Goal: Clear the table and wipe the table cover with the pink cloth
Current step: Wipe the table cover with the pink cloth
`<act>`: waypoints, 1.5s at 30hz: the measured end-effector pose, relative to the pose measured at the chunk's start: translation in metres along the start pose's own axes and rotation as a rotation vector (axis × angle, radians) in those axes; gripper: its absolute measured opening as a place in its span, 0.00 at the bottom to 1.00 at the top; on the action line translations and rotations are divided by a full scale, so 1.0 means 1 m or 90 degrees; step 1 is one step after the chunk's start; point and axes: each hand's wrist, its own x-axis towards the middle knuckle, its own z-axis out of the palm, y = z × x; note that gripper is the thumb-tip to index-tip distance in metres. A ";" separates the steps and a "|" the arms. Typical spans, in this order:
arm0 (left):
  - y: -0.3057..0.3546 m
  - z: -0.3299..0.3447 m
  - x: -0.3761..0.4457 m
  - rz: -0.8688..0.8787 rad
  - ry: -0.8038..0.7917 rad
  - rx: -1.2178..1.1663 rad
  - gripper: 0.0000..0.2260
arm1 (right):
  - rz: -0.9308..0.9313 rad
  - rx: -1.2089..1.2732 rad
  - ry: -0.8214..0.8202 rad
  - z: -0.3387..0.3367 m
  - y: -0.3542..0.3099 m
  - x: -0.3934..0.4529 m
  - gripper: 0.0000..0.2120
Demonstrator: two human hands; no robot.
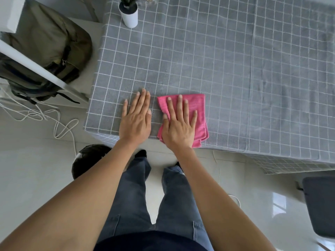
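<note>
Grey table cover (217, 60): pink cloth (198, 113) under right hand (178, 129).

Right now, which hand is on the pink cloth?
The right hand, pressed flat on the cloth; the left hand lies beside it on the bare cover.

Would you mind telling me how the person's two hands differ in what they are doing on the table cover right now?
The right hand presses flat on the folded pink cloth; the left hand rests directly on the bare grey table cover. The right hand's fingers are spread, the left's closer together. Both lie palm down near the table's near edge, side by side.
</note>
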 end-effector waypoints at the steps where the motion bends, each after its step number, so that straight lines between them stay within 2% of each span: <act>1: 0.000 0.000 0.000 0.000 -0.001 0.003 0.24 | -0.020 0.000 -0.003 -0.001 0.001 -0.001 0.25; 5: 0.000 -0.003 0.000 -0.001 -0.015 -0.001 0.24 | -0.069 -0.019 0.001 -0.013 0.036 0.001 0.25; 11: 0.001 -0.006 0.000 -0.005 -0.032 -0.017 0.25 | 0.124 -0.028 0.026 -0.030 0.092 0.010 0.24; 15: 0.007 -0.006 0.001 -0.028 -0.035 -0.034 0.24 | 0.163 -0.007 0.045 -0.028 0.085 0.012 0.24; 18: 0.024 -0.004 0.004 -0.046 -0.033 -0.051 0.24 | 0.155 -0.012 0.040 -0.029 0.087 0.010 0.25; 24: 0.082 0.007 0.019 0.023 -0.053 -0.063 0.24 | 0.088 0.011 0.026 -0.033 0.096 0.010 0.25; 27: 0.121 0.016 0.022 0.058 -0.061 -0.065 0.24 | 0.041 0.009 0.035 -0.037 0.117 0.004 0.25; 31: 0.160 0.031 0.027 0.058 -0.056 -0.050 0.24 | 0.039 0.011 0.032 -0.046 0.150 -0.002 0.24; 39: 0.168 0.044 0.027 0.035 -0.017 0.024 0.24 | 0.009 0.035 0.028 -0.047 0.160 -0.004 0.25; 45: 0.173 0.038 0.025 0.037 -0.013 0.011 0.26 | -0.018 0.037 0.016 -0.050 0.165 -0.005 0.25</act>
